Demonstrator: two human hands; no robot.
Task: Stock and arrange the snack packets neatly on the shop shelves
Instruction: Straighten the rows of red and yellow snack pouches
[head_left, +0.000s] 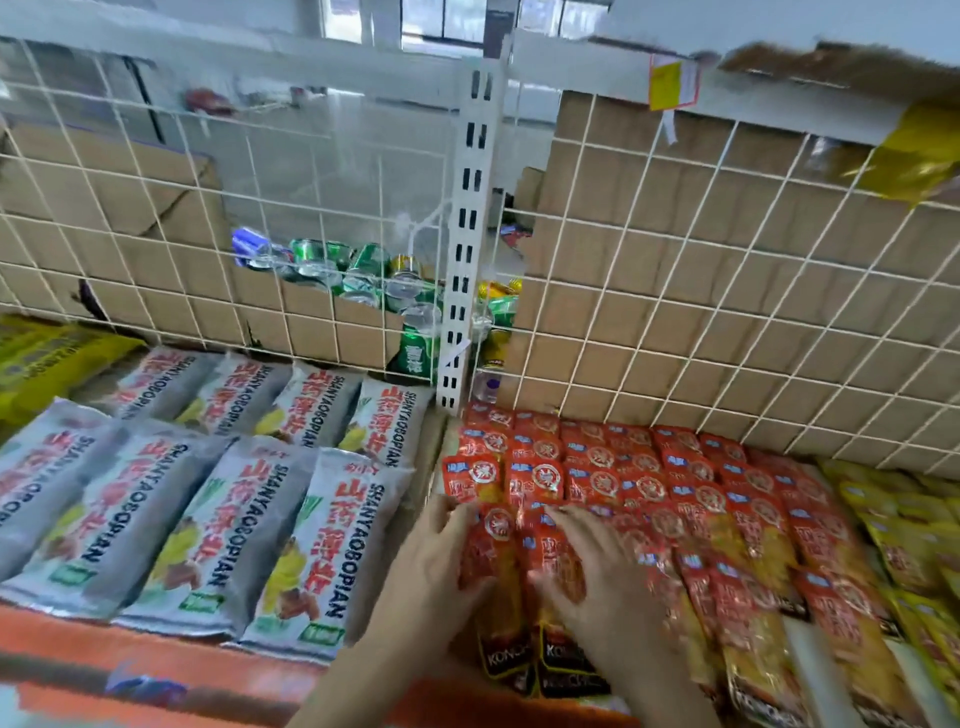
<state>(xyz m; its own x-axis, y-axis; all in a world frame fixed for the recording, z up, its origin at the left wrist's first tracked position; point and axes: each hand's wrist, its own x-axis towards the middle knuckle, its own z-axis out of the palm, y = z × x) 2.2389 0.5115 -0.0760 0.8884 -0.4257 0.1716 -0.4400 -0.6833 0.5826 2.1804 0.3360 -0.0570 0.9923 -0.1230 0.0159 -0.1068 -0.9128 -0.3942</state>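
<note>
At far L of the shop shelf lie flat yellow plastic packets, print too blurred to read. Next come two rows of long grey-silver foil packets w/ red Chinese characters and "SHANYAOBOPIAN" in black down each. They sit tidy and overlapped, front ends at the orange shelf lip. Behind the white slotted metal upright stand green drink cans; the white characters on one aren't legible. Just R of the upright is the task's stock: small red foil snack packets in shingled columns, each w/ a round white-ringed emblem. The front ones show a black band reading "KON…", rest cut off. Both hands are on the two leftmost front columns: left hand w/ fingers spread along the stack's L edge, right hand flat on top beside it. They're close but not touching, pressing rather than gripping, as far as the blur allows. Judged step: squaring up the front packets of the red block. Next move prob. needs a light push back & inward so edges line up w/ the rows behind, w/o sliding the slippery foil. Further R lie yellow foil packets; up top hangs a yellow paper tag, unreadable.
</note>
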